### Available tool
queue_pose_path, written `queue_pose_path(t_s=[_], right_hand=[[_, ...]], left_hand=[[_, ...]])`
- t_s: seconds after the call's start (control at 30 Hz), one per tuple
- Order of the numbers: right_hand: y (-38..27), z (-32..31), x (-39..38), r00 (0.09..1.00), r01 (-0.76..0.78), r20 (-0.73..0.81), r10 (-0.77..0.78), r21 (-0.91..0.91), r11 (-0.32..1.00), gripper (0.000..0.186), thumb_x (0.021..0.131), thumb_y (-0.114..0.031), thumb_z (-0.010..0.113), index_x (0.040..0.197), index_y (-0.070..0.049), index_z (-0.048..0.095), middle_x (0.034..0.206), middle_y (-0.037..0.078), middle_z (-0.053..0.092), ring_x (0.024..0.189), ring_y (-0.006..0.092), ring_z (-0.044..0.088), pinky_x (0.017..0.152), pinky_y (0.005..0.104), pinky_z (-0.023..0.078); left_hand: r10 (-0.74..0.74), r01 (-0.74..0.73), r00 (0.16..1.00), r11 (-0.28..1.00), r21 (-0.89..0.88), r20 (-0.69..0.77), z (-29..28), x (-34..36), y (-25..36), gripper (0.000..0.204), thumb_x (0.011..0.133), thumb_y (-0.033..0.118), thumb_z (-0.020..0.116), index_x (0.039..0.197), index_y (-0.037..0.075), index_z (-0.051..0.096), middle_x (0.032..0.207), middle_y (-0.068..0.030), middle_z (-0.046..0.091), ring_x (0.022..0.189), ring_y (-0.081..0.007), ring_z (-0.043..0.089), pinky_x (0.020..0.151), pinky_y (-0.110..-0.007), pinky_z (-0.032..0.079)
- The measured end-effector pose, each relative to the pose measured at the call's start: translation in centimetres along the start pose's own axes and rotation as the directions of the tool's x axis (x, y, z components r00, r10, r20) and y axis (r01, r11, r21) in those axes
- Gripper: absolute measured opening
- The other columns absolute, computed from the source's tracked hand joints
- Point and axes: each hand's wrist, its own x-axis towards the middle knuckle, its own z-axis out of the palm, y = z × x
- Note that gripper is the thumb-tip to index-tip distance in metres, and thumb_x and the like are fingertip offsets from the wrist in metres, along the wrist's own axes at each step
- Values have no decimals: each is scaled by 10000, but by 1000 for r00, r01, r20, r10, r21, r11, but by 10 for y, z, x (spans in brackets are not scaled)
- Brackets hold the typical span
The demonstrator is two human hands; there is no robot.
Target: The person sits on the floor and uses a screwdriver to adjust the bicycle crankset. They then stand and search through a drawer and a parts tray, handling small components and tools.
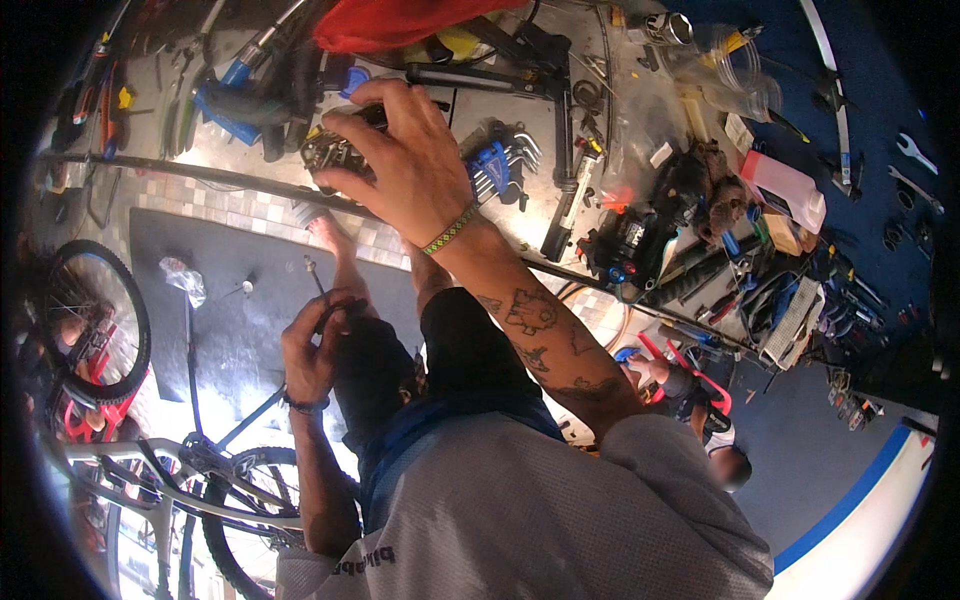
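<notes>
1. In the head view, upper middle of the frame, the right hand [412,150] arches over a small metal part [328,155] lying at the front of the workbench [145,97]. Thumb and fingers stand fairly wide apart around it, perhaps to steady it; whether they press on it firmly I cannot tell.

2. Left of centre, below the bench edge, the left hand [308,350] is closed narrowly around a dark-handled tool [313,270], its thin end pointing up the frame. Wrapping the handle probably leaves that end free; its tip is too small to name.

3. Just right of the right hand lies a blue hex key set [490,172], its bent keys fanned out, likely kept close for easy picking.

4. At the upper edge a red cloth [400,22] is bunched behind the part, seemingly pushed back from the working edge.

5. At upper right, wrenches [914,153] lie against a dark blue surface, well apart from both hands. A pink bottle [785,190] sits among the clutter.

6. At lower left is a bicycle frame [160,478], well below the bench.
</notes>
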Motion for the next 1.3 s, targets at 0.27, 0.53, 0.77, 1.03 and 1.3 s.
queue_pose_path(t_s=[0.27, 0.53, 0.77, 1.03, 1.3], right_hand=[[12, -7, 9, 999, 47, 7, -47, 23, 999, 377, 785, -229, 915, 1149, -151, 855, 1152, 53, 672, 1108, 287, 647, 972, 418, 538], [10, -19, 15, 996, 76, 46, -79, 69, 995, 307, 895, -236, 853, 1180, -126, 825, 1197, 69, 664, 1081, 301, 666, 943, 429, 568], [11, -21, 11, 950, 254, 195, -244, -30, 967, 346, 899, -73, 729, 1216, -202, 782, 1357, 111, 610, 1221, 323, 590, 1053, 492, 455], [15, -21, 14, 941, 237, 254, -223, -24, 971, 330, 897, -78, 708, 1215, -166, 709, 1399, 128, 577, 1219, 350, 568, 1033, 514, 452], [10, -24, 13, 916, 280, 328, -232, -106, 954, 377, 866, -82, 729, 1230, -172, 696, 1435, 119, 552, 1272, 341, 538, 1069, 512, 442]], left_hand=[[24, -24, 1000, 1000, 18, 9, -6, 3, -7, 250, 1101, 139, 646, 1287, 11, 752, 1177, -144, 802, 980, -212, 768, 856, -339, 608], [-43, 43, 999, 999, 2, 10, -10, 3, -3, 239, 1095, 110, 656, 1287, 4, 749, 1139, -117, 813, 956, -189, 765, 827, -322, 606], [-28, 28, 1000, 1000, -12, -12, -10, 2, -10, 246, 1077, 94, 672, 1293, 3, 748, 1152, -132, 804, 917, -198, 760, 807, -327, 604], [-43, 42, 999, 999, -28, -19, -13, 3, -6, 266, 1042, 22, 674, 1297, -4, 745, 1153, -160, 795, 825, -209, 742, 759, -336, 594], [-16, 15, 999, 1000, -8, -32, -16, 4, -11, 260, 1049, 69, 682, 1293, 6, 747, 1117, -169, 792, 786, -208, 731, 747, -345, 585]])
